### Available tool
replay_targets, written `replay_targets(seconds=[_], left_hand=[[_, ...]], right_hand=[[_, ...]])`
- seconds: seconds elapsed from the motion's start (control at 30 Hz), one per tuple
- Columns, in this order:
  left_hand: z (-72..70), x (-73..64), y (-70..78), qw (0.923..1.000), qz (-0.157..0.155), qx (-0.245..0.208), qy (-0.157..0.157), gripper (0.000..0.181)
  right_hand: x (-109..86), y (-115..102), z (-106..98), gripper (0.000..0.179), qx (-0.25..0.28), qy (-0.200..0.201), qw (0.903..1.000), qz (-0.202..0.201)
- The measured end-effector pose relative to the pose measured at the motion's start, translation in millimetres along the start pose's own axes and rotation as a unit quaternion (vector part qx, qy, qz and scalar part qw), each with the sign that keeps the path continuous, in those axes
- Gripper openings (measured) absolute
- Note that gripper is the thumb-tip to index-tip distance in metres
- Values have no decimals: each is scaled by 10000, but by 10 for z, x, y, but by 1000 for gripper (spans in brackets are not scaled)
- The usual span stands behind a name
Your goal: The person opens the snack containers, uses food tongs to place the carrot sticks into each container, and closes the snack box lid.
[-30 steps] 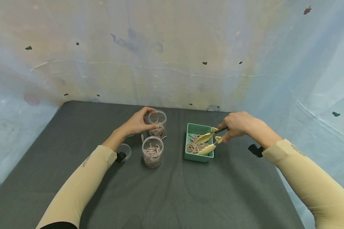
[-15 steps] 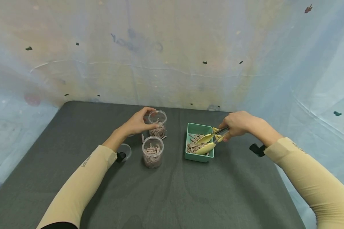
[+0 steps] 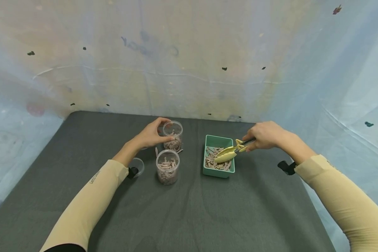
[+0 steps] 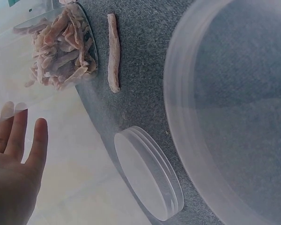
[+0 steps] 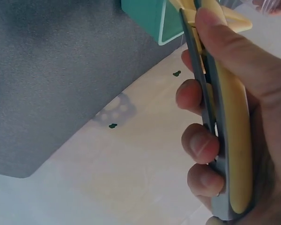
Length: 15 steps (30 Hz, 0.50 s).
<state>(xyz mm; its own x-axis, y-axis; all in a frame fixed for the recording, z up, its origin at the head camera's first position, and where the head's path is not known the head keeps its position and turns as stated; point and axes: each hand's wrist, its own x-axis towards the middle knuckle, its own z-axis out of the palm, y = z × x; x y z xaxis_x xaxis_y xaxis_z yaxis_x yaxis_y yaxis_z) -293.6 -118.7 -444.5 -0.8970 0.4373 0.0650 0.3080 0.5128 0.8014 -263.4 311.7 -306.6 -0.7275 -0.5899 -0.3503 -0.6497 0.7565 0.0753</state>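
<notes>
Since the earlier frames the yellow tongs (image 3: 228, 153) have closed, their two blades now together over the strips in the green tray (image 3: 218, 171). The right hand (image 3: 264, 135) grips the tong handles with curled fingers. The left hand (image 3: 151, 135) clasps the farther of two clear jars (image 3: 173, 135), unchanged. One lid (image 3: 138, 167) lies near the left wrist.

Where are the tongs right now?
In the head view, the tongs are right of centre, gripped by the right hand, tips over the green tray.
</notes>
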Motion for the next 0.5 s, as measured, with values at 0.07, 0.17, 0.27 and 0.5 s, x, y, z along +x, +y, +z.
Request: replay_targets(seconds=[0.07,0.17,0.27,0.5], left_hand=[[-2,-5,-6,10000,3,-8,5,79],[-6,-10,-11,10000,9,-30,7,79],[-14,-13,-16,10000,19,-35,9,79],[-33,-17,-26,10000,21,-13,25,79]], right_hand=[[-18,26,30,47,76,60,9999,46],[-59,68,62,49,190,188,9995,152],[-107,102,69,51,323,335,9986,255],[-173,138,27,54,444,568,9965,418]])
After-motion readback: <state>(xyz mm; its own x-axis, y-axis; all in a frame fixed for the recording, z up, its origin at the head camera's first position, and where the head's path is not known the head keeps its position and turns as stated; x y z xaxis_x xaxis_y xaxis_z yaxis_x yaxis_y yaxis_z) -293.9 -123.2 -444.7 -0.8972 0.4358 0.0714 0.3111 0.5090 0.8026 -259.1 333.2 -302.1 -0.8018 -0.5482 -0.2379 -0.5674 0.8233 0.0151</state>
